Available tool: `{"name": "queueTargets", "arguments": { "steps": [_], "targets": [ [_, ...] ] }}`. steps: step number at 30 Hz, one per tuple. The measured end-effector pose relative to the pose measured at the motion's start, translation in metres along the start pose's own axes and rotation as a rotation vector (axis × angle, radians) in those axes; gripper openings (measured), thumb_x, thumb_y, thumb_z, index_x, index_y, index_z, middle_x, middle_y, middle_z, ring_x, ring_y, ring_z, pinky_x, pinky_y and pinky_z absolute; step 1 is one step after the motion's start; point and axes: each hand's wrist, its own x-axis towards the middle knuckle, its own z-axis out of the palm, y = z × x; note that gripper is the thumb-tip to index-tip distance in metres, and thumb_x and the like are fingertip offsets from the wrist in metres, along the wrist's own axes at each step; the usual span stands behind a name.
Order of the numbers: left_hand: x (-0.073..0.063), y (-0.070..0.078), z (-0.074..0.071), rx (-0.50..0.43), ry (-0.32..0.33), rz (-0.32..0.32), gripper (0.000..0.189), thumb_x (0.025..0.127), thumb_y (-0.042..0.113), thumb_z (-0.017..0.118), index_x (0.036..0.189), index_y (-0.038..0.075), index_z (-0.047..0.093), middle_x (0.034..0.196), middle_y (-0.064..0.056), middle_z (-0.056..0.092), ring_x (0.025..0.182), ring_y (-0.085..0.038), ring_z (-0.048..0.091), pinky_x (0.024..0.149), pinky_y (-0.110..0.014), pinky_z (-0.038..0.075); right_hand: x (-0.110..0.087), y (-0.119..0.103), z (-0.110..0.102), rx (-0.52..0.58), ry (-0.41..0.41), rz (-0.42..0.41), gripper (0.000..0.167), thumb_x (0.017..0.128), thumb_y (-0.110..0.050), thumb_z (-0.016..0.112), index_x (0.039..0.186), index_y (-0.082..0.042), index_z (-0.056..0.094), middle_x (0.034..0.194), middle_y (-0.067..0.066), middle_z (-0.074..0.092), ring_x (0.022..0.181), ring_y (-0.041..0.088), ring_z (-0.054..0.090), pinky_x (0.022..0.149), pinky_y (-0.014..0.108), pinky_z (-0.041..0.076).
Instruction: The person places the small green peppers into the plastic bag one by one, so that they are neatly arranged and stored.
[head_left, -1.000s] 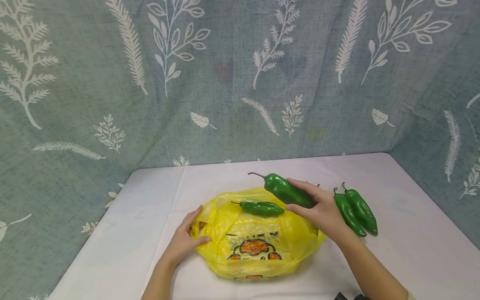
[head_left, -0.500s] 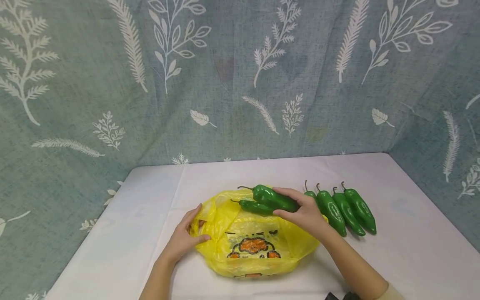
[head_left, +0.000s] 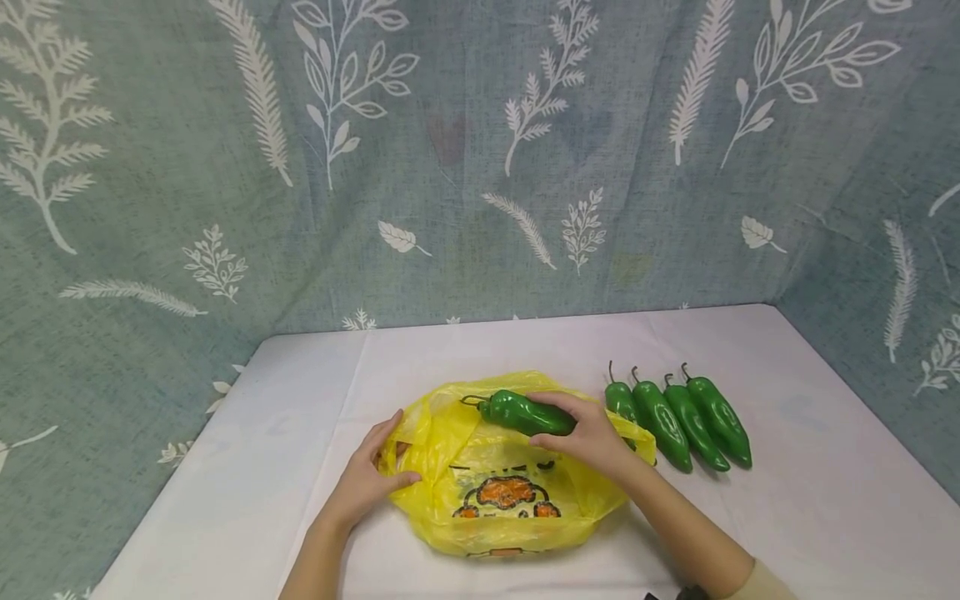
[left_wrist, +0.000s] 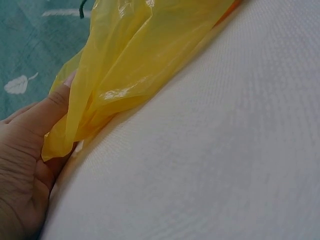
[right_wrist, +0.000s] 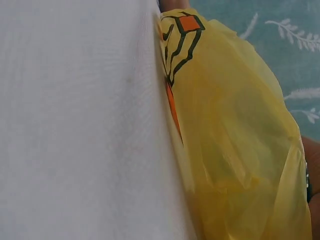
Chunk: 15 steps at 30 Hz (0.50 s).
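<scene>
A yellow plastic bag point(head_left: 517, 533) with an orange and black print lies with its mouth spread on the table. My left hand point(head_left: 371, 483) holds the bag's left rim; in the left wrist view the thin plastic point(left_wrist: 135, 70) bunches at the thumb and fingers. Over the opening, my right hand point(head_left: 588, 442) grips a glossy green pepper point(head_left: 525, 413) by its tip end, stem toward the left. Another green pepper in the bag is almost wholly hidden beneath it, its stem showing. The bag's side point(right_wrist: 235, 125) covers most of the right hand in the right wrist view.
Several green peppers point(head_left: 663, 425) lie side by side right of the bag, stems toward the back. A white cloth point(head_left: 300, 400) covers the table. Behind and at both sides hangs a grey-green curtain point(head_left: 450, 167) with white leaf patterns.
My right hand has moved left and down with its pepper, from above the bag's right side to its opening, over the pepper inside. The left hand stays at the rim.
</scene>
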Motion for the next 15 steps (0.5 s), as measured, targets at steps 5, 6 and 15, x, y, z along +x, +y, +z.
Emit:
{"name": "queueTargets", "arguments": {
  "steps": [5, 6, 15],
  "targets": [
    [0.0, 0.002, 0.001, -0.007, 0.004, -0.002, 0.096, 0.069, 0.027, 0.084, 0.149, 0.021, 0.031, 0.149, -0.007, 0.034, 0.14, -0.032, 0.023, 0.113, -0.057, 0.015, 0.002, 0.008, 0.006, -0.036, -0.017, 0.024, 0.055, 0.078, -0.018, 0.078, 0.129, -0.013, 0.058, 0.13, 0.01, 0.058, 0.112, 0.029, 0.058, 0.088, 0.037, 0.053],
    [0.0, 0.002, 0.001, -0.009, 0.003, -0.002, 0.096, 0.069, 0.027, 0.084, 0.149, 0.021, 0.031, 0.149, -0.007, 0.034, 0.14, -0.032, 0.023, 0.113, -0.058, 0.015, 0.002, 0.01, 0.007, -0.041, -0.02, 0.023, 0.055, 0.078, -0.017, 0.078, 0.129, -0.013, 0.058, 0.129, 0.011, 0.059, 0.111, 0.029, 0.059, 0.088, 0.037, 0.053],
    [0.0, 0.001, 0.001, -0.004, 0.0, 0.0, 0.096, 0.069, 0.027, 0.084, 0.149, 0.02, 0.031, 0.148, -0.007, 0.034, 0.14, -0.031, 0.023, 0.113, -0.057, 0.015, 0.006, 0.015, 0.017, -0.081, -0.032, -0.001, 0.056, 0.077, -0.016, 0.078, 0.129, -0.013, 0.058, 0.131, 0.009, 0.058, 0.116, 0.03, 0.056, 0.092, 0.041, 0.051]
  ]
}}
